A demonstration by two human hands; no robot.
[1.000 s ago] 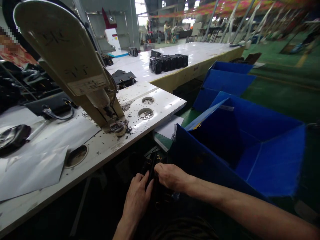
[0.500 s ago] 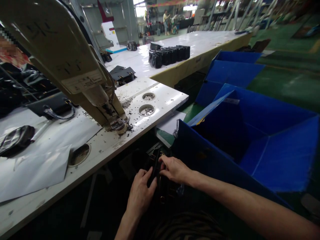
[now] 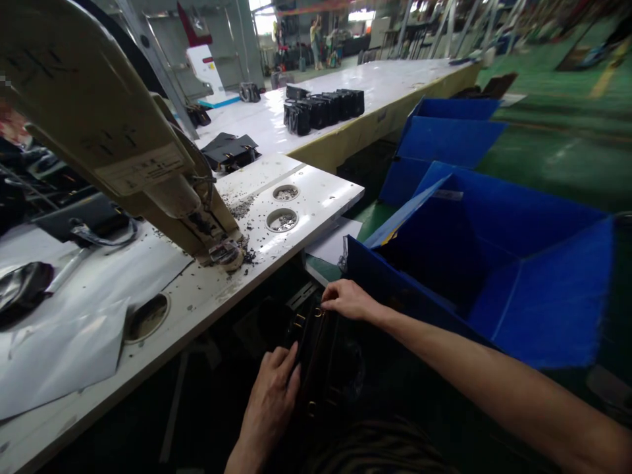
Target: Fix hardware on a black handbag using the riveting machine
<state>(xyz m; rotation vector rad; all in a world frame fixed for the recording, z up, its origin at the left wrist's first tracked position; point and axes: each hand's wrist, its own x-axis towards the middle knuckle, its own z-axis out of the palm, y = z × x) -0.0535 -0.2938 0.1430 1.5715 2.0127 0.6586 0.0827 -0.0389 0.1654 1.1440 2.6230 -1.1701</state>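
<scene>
A dark handbag [image 3: 313, 359] is held low between the left hand [image 3: 269, 405] and right hand [image 3: 348, 299], which are apart. A blue corrugated bin [image 3: 538, 289] stands at 3 o'clock, a second blue bin [image 3: 447, 141] at 2 o'clock, and black bags [image 3: 323, 108] are lined up on a long white table [image 3: 395, 79] at 12 o'clock.

Wide factory hall [image 3: 380, 39], green painted floor [image 3: 557, 158] with a yellow line [image 3: 603, 78], grey walls [image 3: 230, 39], bright windows [image 3: 261, 10] at the far end, 1 long white worktable [image 3: 390, 82] with a yellow side, steel posts [image 3: 447, 33] beyond it, a colourful banner [image 3: 316, 9] overhead, dim light nearby
</scene>
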